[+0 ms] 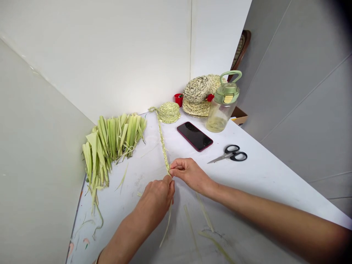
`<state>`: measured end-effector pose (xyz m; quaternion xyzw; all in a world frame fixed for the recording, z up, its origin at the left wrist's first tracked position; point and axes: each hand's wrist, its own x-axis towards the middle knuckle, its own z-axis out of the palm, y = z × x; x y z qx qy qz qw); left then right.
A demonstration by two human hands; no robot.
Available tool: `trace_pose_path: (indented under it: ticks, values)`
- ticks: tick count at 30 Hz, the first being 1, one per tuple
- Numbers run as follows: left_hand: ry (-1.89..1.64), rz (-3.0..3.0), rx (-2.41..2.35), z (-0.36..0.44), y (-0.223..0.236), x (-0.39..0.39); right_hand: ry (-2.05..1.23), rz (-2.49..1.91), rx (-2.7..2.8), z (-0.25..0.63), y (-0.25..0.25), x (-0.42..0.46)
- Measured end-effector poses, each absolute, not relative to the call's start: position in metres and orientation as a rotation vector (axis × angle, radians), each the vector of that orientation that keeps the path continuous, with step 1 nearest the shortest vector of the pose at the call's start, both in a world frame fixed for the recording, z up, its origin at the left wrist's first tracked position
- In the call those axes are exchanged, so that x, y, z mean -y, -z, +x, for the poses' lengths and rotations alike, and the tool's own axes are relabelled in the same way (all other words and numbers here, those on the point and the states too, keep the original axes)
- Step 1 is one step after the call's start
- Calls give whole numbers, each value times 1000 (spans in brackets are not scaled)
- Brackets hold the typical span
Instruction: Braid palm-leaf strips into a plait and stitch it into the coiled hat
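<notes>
A white table (247, 176) lies under the hands, with a big pile of green leaf strips (112, 146) to their left. A long braid (162, 143) runs from a round coil (166, 113) down to the hands. The left hand (155, 201) and right hand (189, 175) both pinch its end. Scissors (231, 154) lie just past the right hand.

Tight lane ahead of your hands, wider to the right

Your right hand (189, 176) can pass right of the black-handled steel scissors (231, 154), along the white tabletop (275, 183); toward the far corner, the clear plastic bottle with a green lid (222, 110) and the black smartphone with a red edge (194, 136) stand in the way. Your left hand (155, 200) has a gap before the heap of pale green palm-leaf strips (112, 146). The thin green plaited braid (162, 141) divides both routes, running up to its coil (169, 112).
</notes>
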<state>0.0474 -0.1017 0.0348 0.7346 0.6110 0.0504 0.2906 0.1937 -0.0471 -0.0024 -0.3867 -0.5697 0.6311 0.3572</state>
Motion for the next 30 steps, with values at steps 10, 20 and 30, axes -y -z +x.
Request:
trace_pose_path:
  ticks: [10, 20, 30]
  values:
    - [-87, 1968, -1516, 36, -50, 105, -1741, -942, 1412, 200, -8, 46]
    - [-662, 1605, -1092, 15, -31, 77, -1912, -886, 1363, 204, -15, 43]
    - [-428, 1647, -1145, 8, -22, 76, -1818, -835, 1578, 202, -5, 40]
